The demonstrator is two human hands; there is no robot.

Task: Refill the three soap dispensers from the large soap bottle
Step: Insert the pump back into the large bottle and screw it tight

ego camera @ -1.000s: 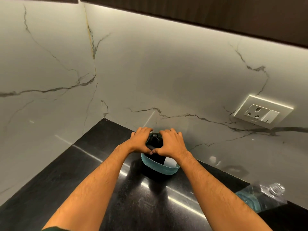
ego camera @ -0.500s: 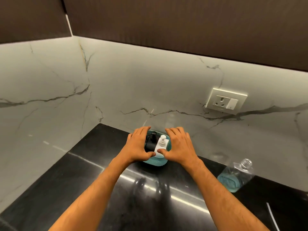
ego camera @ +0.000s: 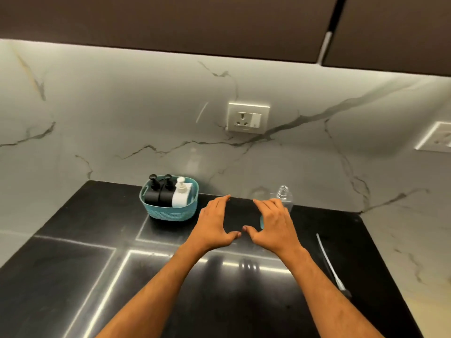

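Note:
A teal basket [ego camera: 168, 213] stands against the marble wall at the back of the black counter. It holds two black pump dispensers [ego camera: 151, 195] [ego camera: 165, 194] and a white one [ego camera: 181, 197], all upright. To its right stands a clear uncapped soap bottle [ego camera: 283, 194] with blue liquid at the bottom, mostly hidden behind my right hand [ego camera: 273, 223]. My left hand [ego camera: 214, 223] hovers between basket and bottle. Both hands are spread, palms down, holding nothing.
A thin white pump tube [ego camera: 328, 261] lies on the black counter [ego camera: 73, 276] at the right, near its edge. Wall sockets [ego camera: 248, 117] [ego camera: 436, 137] sit on the backsplash. Dark cabinets hang overhead.
Both hands let go of the basket and shifted right, toward the clear bottle. My view swung to the right, so the basket now sits left of the hands.

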